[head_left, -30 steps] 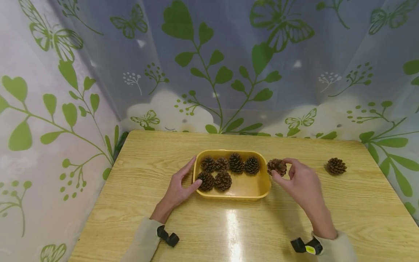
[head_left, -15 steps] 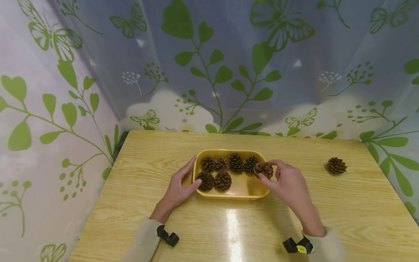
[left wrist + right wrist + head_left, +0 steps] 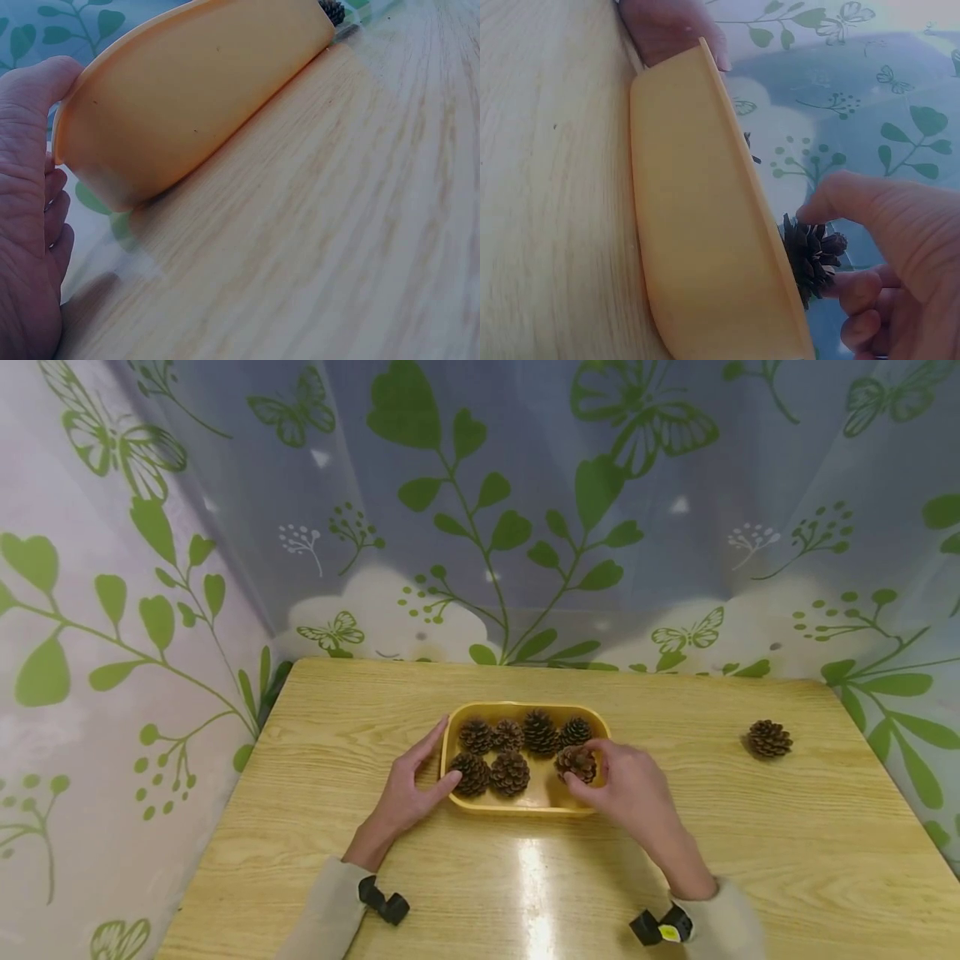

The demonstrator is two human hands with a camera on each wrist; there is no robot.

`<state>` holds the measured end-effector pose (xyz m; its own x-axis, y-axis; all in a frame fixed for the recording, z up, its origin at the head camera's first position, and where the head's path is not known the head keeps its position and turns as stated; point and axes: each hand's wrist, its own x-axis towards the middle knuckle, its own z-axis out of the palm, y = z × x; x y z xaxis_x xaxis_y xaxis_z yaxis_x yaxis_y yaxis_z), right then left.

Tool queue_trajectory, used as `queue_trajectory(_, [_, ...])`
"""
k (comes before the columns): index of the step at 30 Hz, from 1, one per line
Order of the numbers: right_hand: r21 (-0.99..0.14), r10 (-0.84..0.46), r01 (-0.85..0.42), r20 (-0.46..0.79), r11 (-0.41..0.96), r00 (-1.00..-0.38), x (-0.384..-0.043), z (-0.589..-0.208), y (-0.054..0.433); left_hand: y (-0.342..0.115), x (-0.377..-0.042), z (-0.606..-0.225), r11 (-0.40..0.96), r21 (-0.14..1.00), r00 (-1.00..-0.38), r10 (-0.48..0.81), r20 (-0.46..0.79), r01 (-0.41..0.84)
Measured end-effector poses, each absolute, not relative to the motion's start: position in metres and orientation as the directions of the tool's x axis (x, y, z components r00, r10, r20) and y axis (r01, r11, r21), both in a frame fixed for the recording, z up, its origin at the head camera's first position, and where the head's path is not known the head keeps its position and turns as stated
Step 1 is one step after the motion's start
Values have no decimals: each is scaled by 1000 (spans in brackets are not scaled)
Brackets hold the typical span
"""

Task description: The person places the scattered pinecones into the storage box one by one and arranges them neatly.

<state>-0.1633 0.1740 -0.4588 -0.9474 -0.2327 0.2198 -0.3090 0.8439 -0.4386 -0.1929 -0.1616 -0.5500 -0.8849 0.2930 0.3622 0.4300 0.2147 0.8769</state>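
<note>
A yellow plastic tray (image 3: 536,802) with rounded corners stands on the table, several brown pine cones (image 3: 510,773) inside it. At its left end my left hand (image 3: 408,789) holds the wall, thumb over the rim and fingers along the outside. My right hand (image 3: 636,792) pinches a pine cone (image 3: 574,763) between thumb and fingers, inside the tray's right part. In the right wrist view this held pine cone (image 3: 814,259) shows just above the rim, with the lower part hidden by the tray wall (image 3: 697,217). The left wrist view shows the thumb on the rim.
One more pine cone (image 3: 769,739) lies on the wooden table (image 3: 810,843) to the right of the tray. A curtain (image 3: 480,543) printed with leaves and butterflies hangs behind the table and along its left side.
My right hand has carried its pine cone leftward, from outside the tray's right rim to inside it. The left hand has stayed in place on the tray.
</note>
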Motion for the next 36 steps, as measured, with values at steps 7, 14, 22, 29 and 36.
queue_trajectory(7, [-439,-274,-329,185,836,-944,-166,-464,164,-158,-186,-532,210,875,-882,292,369,436])
queue_trajectory(14, [-436,-294,-316,121,842,-948,-170,-468,156,-162,-195,-554,235,872,-887,288,360,430])
queue_trajectory(22, [-421,-308,-324,107,847,-945,-174,-473,152,-162,-196,-556,226,865,-879,289,379,448])
queue_trajectory(29, [-391,-329,-339,94,856,-940,-175,-479,150,-162,-197,-556,223,867,-880,291,376,445])
queue_trajectory(36, [-380,-342,-368,136,848,-930,-176,-482,149,-158,-189,-539,216,873,-884,285,371,437])
